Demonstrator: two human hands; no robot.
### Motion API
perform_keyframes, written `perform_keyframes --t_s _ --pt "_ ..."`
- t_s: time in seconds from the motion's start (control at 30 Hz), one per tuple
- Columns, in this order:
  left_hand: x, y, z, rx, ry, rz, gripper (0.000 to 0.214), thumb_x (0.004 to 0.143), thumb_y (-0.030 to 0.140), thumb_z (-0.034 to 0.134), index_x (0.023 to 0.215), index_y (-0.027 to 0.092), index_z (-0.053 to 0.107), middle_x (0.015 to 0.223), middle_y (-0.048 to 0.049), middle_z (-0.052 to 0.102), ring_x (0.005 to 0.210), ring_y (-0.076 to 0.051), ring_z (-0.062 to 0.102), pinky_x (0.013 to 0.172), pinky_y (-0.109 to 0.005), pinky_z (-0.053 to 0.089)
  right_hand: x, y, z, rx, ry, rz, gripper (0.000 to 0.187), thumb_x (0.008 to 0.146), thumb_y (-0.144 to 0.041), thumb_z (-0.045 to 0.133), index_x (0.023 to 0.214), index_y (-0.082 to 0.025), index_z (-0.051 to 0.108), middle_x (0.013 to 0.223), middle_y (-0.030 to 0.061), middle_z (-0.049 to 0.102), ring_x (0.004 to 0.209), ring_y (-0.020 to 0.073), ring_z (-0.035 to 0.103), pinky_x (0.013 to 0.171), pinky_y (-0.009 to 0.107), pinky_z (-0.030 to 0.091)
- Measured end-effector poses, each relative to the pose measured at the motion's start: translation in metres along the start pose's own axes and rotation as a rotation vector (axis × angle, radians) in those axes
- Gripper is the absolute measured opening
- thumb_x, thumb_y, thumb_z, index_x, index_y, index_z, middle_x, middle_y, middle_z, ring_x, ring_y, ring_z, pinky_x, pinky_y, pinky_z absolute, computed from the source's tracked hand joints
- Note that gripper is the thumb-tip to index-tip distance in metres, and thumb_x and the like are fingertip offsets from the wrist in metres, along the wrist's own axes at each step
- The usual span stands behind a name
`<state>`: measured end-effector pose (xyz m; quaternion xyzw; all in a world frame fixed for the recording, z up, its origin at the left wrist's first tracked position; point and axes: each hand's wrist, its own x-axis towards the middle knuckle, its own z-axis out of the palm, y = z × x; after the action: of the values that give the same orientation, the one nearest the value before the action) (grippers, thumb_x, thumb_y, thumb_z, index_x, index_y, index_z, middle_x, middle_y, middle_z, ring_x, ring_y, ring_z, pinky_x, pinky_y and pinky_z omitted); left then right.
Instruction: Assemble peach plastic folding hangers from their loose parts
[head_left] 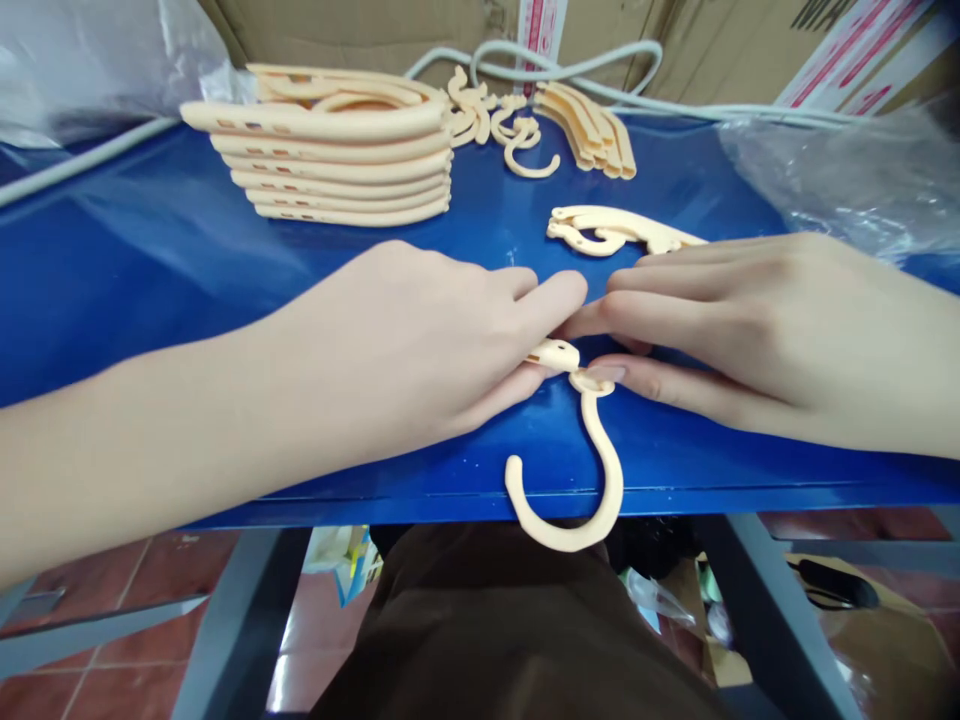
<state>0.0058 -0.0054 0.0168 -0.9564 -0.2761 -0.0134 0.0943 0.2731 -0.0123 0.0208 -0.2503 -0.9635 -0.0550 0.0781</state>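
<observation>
A cream plastic hanger piece (553, 353) lies on the blue table (150, 270) under both my hands. My left hand (420, 340) presses down on it, thumb and fingers pinched on its end. My right hand (750, 320) lies flat over the other side, its thumb and forefinger pinching the ring of a cream hook (592, 470). The hook curves down over the table's front edge. Most of the hanger body is hidden under my hands.
A stack of cream hangers (337, 160) stands at the back left. Loose hooks (510, 135) and more hanger parts (592, 130) lie behind, another piece (615, 230) just beyond my right hand. Clear plastic bags (847, 180), white cables (570, 50) and cardboard boxes line the back.
</observation>
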Motion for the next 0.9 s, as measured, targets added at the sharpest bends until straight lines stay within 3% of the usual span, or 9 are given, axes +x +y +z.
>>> perform_keyframes --t_s 0.17,0.3,0.37,0.43,0.53,0.77,0.9 --pt "-0.003 0.0 0.007 -0.005 0.05 -0.016 0.028 0.117 0.035 0.047 0.129 0.02 0.068 0.077 0.0003 0.064 0.057 -0.019 0.058 0.053 -0.032 0.026 0.004 0.0 0.0 -0.021 0.037 -0.081 0.04 0.125 -0.037 0.039 0.118 -0.021 0.075 0.096 0.0042 0.077 0.081 0.0224 0.073 0.074 0.036 0.053" --pt "-0.002 0.002 0.013 0.034 0.176 -0.019 0.024 0.118 0.039 0.051 0.12 0.022 0.067 0.074 0.0015 0.061 0.062 -0.02 0.063 0.053 -0.031 0.024 0.005 0.001 0.0 -0.012 0.04 -0.115 0.039 0.125 -0.036 0.04 0.115 -0.018 0.073 0.096 0.0056 0.077 0.083 0.0226 0.073 0.077 0.036 0.052" --pt "0.001 0.003 0.009 0.021 0.094 -0.039 0.026 0.119 0.042 0.051 0.122 0.022 0.067 0.075 0.0016 0.062 0.063 -0.02 0.065 0.053 -0.03 0.024 0.005 0.001 0.0 0.01 0.027 -0.11 0.039 0.125 -0.039 0.041 0.119 -0.018 0.073 0.099 0.0059 0.078 0.085 0.0228 0.074 0.076 0.036 0.052" --pt "0.004 0.005 0.002 -0.001 -0.063 -0.076 0.028 0.119 0.045 0.052 0.126 0.022 0.066 0.077 0.0012 0.063 0.067 -0.021 0.068 0.053 -0.029 0.024 0.004 0.001 0.0 0.027 0.024 -0.102 0.039 0.125 -0.041 0.041 0.123 -0.018 0.074 0.102 0.0063 0.079 0.088 0.0235 0.076 0.077 0.037 0.053" --pt "0.008 0.007 -0.007 0.005 -0.131 -0.101 0.032 0.12 0.047 0.052 0.128 0.021 0.067 0.078 0.0007 0.064 0.068 -0.022 0.07 0.053 -0.029 0.024 0.004 0.001 -0.001 0.034 0.029 -0.105 0.039 0.125 -0.039 0.041 0.123 -0.019 0.074 0.105 0.007 0.08 0.09 0.0241 0.077 0.078 0.037 0.053" --pt "0.006 0.005 0.002 0.017 -0.054 -0.071 0.031 0.12 0.046 0.05 0.128 0.021 0.066 0.077 0.0013 0.063 0.066 -0.022 0.068 0.053 -0.03 0.025 0.004 0.001 0.0 0.023 0.033 -0.11 0.038 0.125 -0.04 0.043 0.123 -0.017 0.074 0.104 0.0066 0.08 0.089 0.0238 0.077 0.078 0.037 0.054" --pt "-0.001 0.002 0.016 0.029 0.138 -0.014 0.027 0.119 0.043 0.048 0.121 0.021 0.065 0.074 0.0027 0.06 0.06 -0.021 0.064 0.053 -0.031 0.024 0.004 0.001 0.0 0.027 0.035 -0.102 0.04 0.125 -0.042 0.043 0.122 -0.018 0.075 0.101 0.0059 0.079 0.087 0.0229 0.076 0.077 0.036 0.053"
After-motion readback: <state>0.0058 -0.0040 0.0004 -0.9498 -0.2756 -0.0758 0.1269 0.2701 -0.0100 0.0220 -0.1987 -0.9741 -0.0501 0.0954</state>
